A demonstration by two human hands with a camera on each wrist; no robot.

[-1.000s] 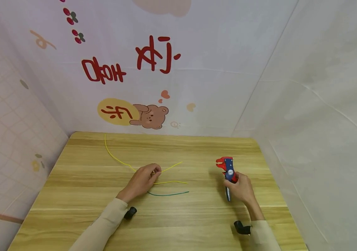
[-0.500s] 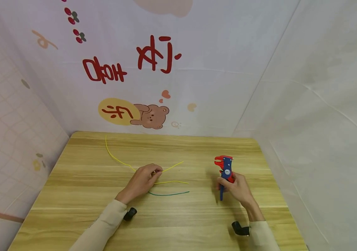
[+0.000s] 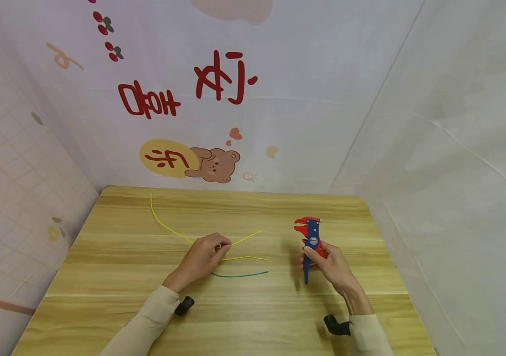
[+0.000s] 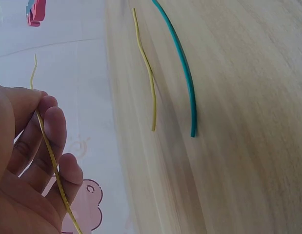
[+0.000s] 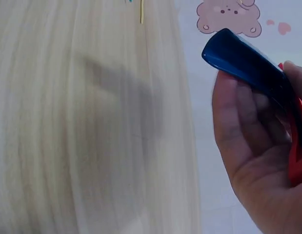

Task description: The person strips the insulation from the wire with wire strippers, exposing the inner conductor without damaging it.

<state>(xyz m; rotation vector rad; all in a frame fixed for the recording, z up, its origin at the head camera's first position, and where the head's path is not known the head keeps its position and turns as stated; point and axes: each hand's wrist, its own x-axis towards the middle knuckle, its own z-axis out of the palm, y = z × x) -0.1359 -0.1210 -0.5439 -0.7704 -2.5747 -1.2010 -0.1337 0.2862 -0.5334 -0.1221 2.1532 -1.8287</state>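
Observation:
My left hand (image 3: pixel 201 257) pinches a long yellow wire (image 4: pixel 49 148) between thumb and index finger. In the head view its free end points right, and the rest trails to the far left of the table. My right hand (image 3: pixel 334 267) grips a red and blue wire stripper (image 3: pixel 311 237) by its handles, raised over the table with the red jaws toward the far side. The blue handle (image 5: pixel 246 61) fills the upper part of the right wrist view. Close by the left hand lie a short yellow wire (image 4: pixel 150 78) and a green wire (image 4: pixel 186 73), side by side.
The wooden table (image 3: pixel 253 316) ends at a printed back curtain (image 3: pixel 306 123), with more white cloth at both sides. A black wrist camera mount (image 3: pixel 184 305) sits by the left sleeve, another black mount (image 3: pixel 336 326) by the right.
My right hand has carried the wire stripper leftward, toward the wires, and turned it so its blue side shows more. The left hand has stayed nearly still with the yellow wire.

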